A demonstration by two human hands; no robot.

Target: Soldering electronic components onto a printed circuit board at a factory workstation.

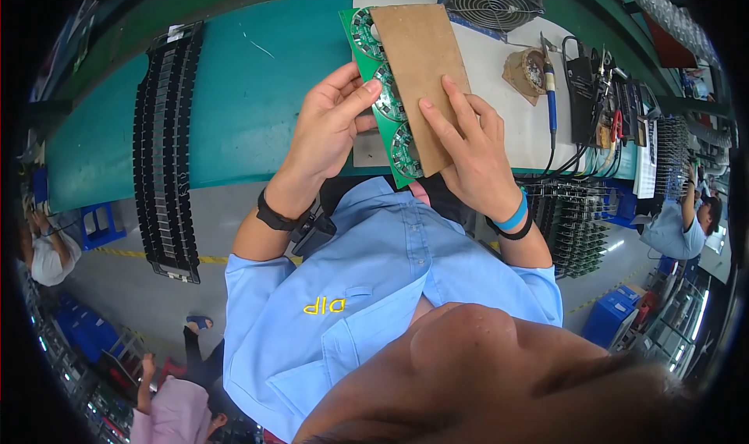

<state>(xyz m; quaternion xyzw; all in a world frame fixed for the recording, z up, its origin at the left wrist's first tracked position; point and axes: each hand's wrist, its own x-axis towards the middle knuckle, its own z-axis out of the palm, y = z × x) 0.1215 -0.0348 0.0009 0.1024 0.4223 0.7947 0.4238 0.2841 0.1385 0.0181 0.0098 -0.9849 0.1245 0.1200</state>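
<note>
A long green circuit board panel (pixel 400 147) with several round boards full of small parts is raised above the bench. My left hand (pixel 335 116) pinches its left edge, thumb on top and fingers beneath. A flat brown cardboard-like sheet (pixel 417 54) lies over the panel's right part and hides it. On that sheet rest the spread fingers of my right hand (pixel 476 143); its thumb is hidden, apparently under the sheet's right side. Both hands hold the stack tilted, its far end leaning left.
A black slotted rack (pixel 165 147) overhangs the bench's front edge at left. Behind are a round fan grille (pixel 494 3), a soldering iron (pixel 551 93) and a brown tip-cleaner pot (pixel 525 73). Hand tools (pixel 608 93) stand at right. Racked boards (pixel 573 225) and other people are farther off.
</note>
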